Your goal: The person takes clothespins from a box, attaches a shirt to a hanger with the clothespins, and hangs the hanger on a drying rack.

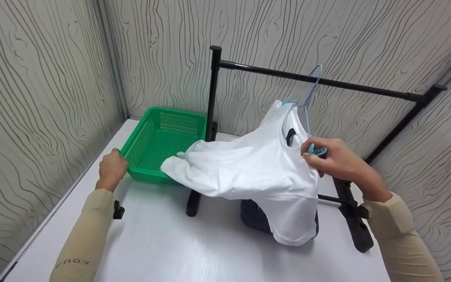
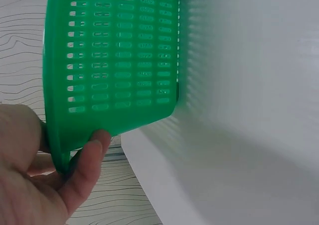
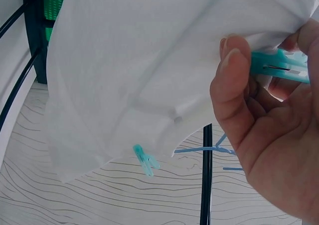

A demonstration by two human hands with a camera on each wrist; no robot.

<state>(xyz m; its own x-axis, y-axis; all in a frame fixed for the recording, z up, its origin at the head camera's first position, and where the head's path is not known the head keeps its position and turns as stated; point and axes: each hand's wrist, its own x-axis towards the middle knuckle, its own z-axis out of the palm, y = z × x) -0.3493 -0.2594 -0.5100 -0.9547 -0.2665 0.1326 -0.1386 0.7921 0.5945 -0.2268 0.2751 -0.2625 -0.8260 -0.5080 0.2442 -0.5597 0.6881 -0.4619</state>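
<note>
My left hand (image 1: pixel 112 168) grips the near left corner of a green plastic basket (image 2: pixel 114 118); in the left wrist view the fingers curl over its rim. A white T-shirt (image 1: pixel 245 168) hangs on a blue wire hanger (image 1: pixel 311 92), hooked over a black bar. At the shirt's near shoulder, beside the neckline, my right hand (image 1: pixel 333 156) pinches a teal clothespin (image 3: pixel 279 65). Another teal clothespin (image 3: pixel 144 160) clips the far shoulder. Part of the shirt overlaps the basket's near right corner in the head view.
The black garment rack (image 1: pixel 262 70) stands on a white table (image 1: pixel 163 239), its feet reaching toward me. Behind the shirt's lower end sits a dark object (image 1: pixel 255 217), mostly hidden. Wood-patterned walls (image 1: pixel 163 51) close in the table at the back and sides.
</note>
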